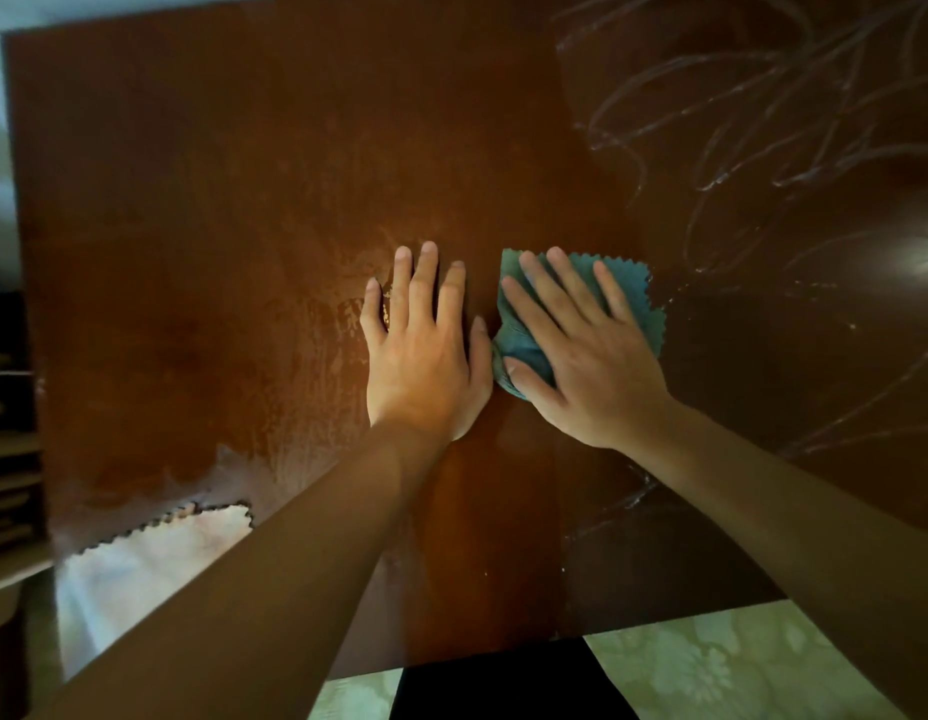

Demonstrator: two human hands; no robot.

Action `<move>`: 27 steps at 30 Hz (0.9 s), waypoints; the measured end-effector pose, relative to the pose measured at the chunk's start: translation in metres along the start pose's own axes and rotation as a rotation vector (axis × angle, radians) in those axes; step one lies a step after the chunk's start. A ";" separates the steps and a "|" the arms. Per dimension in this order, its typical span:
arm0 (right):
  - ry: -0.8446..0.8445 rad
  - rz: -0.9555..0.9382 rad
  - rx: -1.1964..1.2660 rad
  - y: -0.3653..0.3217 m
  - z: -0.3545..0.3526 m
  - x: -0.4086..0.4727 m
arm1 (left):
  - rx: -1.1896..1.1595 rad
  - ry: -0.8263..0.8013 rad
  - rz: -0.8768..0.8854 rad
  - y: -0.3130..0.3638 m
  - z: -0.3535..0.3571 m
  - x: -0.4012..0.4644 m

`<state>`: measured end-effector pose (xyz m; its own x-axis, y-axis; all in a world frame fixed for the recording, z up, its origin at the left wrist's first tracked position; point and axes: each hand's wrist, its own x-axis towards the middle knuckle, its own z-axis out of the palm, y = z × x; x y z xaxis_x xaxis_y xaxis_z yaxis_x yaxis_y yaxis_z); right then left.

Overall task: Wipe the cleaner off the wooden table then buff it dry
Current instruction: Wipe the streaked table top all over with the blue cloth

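On the wooden table [244, 200], right hand [581, 366] lying flat with fingers spread, pressing down a teal cloth [633, 293] mid-table, left hand [425, 356] resting open and empty just beside it, squiggly cleaner streaks [737, 122] showing far right, white cloth [155, 558] sitting at the near-left edge

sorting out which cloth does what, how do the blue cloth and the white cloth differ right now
The blue cloth is teal, bunched up and pressed under the right hand near the table's middle. The white cloth is pale, spread flat and untouched at the near left edge, partly hidden by the left forearm. The blue one sits beside the squiggly cleaner streaks; the white one borders the smeared, hazy patch. Both have zigzag-cut edges.
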<state>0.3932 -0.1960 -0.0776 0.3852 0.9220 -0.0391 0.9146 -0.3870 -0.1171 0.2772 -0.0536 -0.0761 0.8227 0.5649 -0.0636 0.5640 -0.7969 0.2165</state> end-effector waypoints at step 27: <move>-0.025 0.067 -0.054 0.017 -0.006 0.014 | -0.058 0.068 0.014 -0.003 0.006 0.000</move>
<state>0.4147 -0.1893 -0.0737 0.4428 0.8939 -0.0696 0.8926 -0.4469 -0.0598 0.2759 -0.0528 -0.0825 0.8226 0.5686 0.0055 0.5457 -0.7922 0.2732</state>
